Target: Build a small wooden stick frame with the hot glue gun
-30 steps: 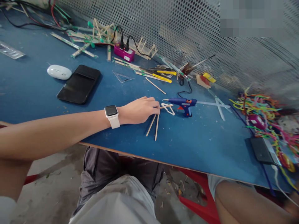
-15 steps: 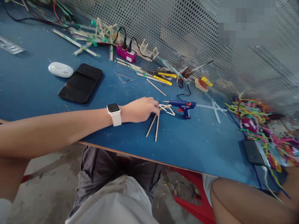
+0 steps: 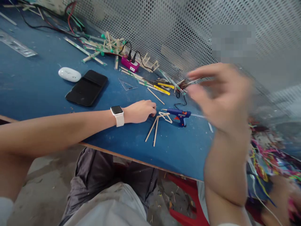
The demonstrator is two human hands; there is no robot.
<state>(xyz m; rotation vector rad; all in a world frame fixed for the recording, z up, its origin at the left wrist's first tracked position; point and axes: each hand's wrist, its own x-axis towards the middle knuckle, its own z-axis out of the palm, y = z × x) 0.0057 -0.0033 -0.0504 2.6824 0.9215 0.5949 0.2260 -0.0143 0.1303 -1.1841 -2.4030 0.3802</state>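
My left hand (image 3: 140,111), with a white-banded watch (image 3: 117,114) on its wrist, rests on the blue table with its fingers curled; nothing shows in them. Just right of its fingertips lies a small frame of thin wooden sticks (image 3: 166,116), two long sticks (image 3: 155,133) splaying from it toward the table's front edge. A blue hot glue gun (image 3: 180,115) lies on its side beside the frame, its nozzle close to it. My right hand (image 3: 218,91), blurred, is raised above the table at the right, thumb and fingers apart, and nothing is plainly held.
A black phone-like case (image 3: 87,88) and a white earbud case (image 3: 69,74) lie left. Behind are a purple power strip (image 3: 130,63), yellow-handled cutters (image 3: 162,88), a set square (image 3: 127,84) and stick bundles along the mesh wall. Another person's blurred hand (image 3: 277,197) is at lower right.
My right hand has come into view, raised over the right of the table. My left hand has drawn slightly left, off the joined sticks it was touching.
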